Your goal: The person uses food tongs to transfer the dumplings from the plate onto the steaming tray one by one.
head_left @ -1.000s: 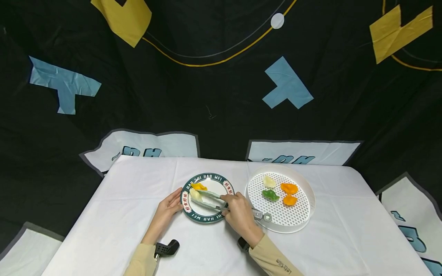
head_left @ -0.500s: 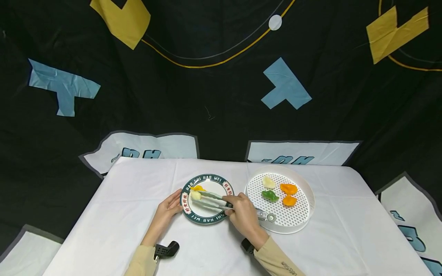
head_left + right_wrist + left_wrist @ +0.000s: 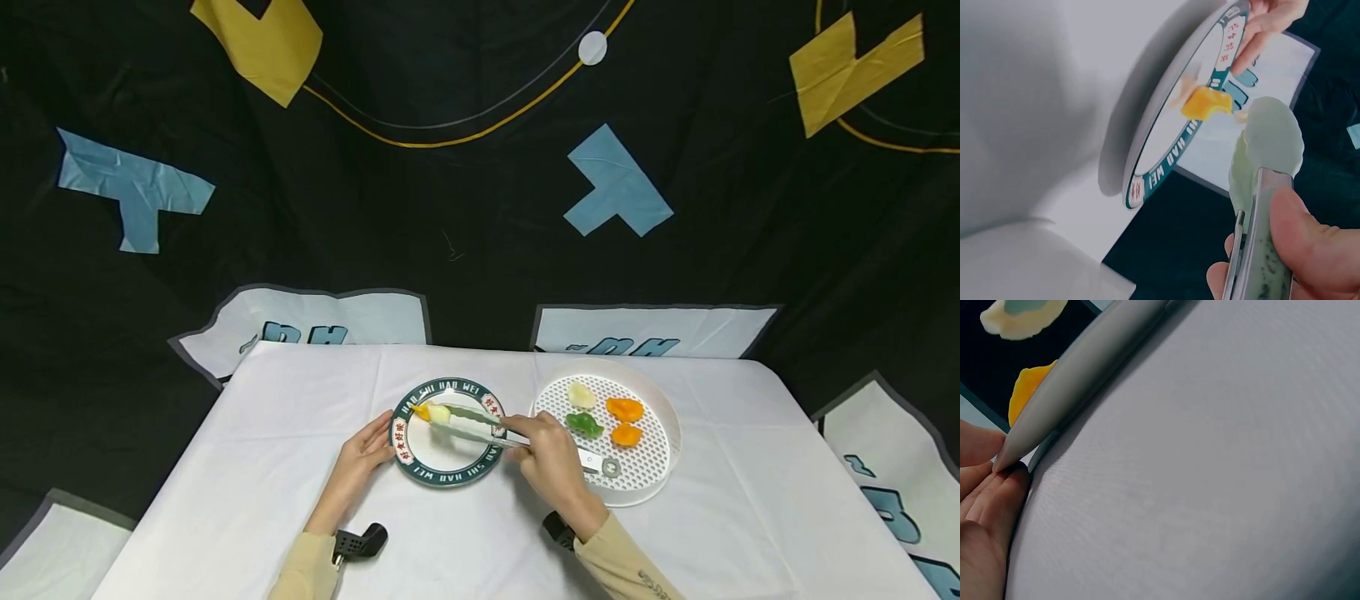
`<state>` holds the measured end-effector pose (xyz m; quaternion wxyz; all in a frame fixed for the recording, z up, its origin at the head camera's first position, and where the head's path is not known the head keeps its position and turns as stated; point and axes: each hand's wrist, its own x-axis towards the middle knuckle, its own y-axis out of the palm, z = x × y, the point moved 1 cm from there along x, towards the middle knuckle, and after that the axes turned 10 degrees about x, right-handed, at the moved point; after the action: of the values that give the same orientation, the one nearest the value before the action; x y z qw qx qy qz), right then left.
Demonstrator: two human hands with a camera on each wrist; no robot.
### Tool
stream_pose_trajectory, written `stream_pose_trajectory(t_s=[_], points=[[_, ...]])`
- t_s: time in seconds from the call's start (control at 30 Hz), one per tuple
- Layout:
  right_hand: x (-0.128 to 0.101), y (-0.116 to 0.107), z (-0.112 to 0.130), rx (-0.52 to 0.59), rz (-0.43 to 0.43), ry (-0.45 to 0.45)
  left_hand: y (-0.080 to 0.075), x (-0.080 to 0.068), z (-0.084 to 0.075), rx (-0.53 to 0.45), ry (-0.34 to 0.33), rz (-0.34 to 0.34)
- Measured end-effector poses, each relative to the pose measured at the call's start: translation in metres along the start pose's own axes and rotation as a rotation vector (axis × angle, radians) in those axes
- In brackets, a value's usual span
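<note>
My left hand (image 3: 356,471) pinches the left rim of a round white plate (image 3: 457,446) with a green lettered border. In the left wrist view the thumb lies over the rim and the fingers under it. My right hand (image 3: 557,467) grips metal tongs (image 3: 1260,231) with pale green tips. Over the plate's left part, the tips hold a pale dumpling-shaped piece (image 3: 438,413), mostly hidden behind them in the right wrist view. A yellow dumpling-shaped piece (image 3: 1207,103) lies on the plate. The pale piece (image 3: 1022,322) also shows in the left wrist view.
To the right stands a round white perforated tray (image 3: 633,475) with a raised rim. It bears one pale piece (image 3: 582,395), one green piece (image 3: 583,425) and two orange pieces (image 3: 625,409). A white cloth (image 3: 720,517) covers the table; a black curtain (image 3: 465,275) hangs behind.
My right hand and the tongs have moved to the right, and the tongs' arms are closer together. The pale piece has shifted a little right and up with the tips. My left hand stays at the plate.
</note>
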<state>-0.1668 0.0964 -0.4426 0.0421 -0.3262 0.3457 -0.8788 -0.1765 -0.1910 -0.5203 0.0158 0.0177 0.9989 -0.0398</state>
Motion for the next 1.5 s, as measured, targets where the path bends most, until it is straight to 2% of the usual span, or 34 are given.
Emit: stream_pose_trajectory(t_s=[0.23,0.8,1.0,1.5], points=[[-0.001,-0.015,-0.003,0.008,-0.005,0.015,0.0,0.0,0.0,0.007,-0.028,0.004],[-0.012,-0.055,-0.02,0.024,-0.034,0.086,0.0,-0.002,-0.003,0.038,-0.031,0.01],[-0.02,-0.073,-0.029,0.004,-0.058,0.078,0.001,-0.002,-0.004,0.048,-0.024,0.002],[-0.049,-0.114,-0.048,-0.105,-0.127,0.15,0.001,-0.002,-0.003,0.051,-0.024,-0.002]])
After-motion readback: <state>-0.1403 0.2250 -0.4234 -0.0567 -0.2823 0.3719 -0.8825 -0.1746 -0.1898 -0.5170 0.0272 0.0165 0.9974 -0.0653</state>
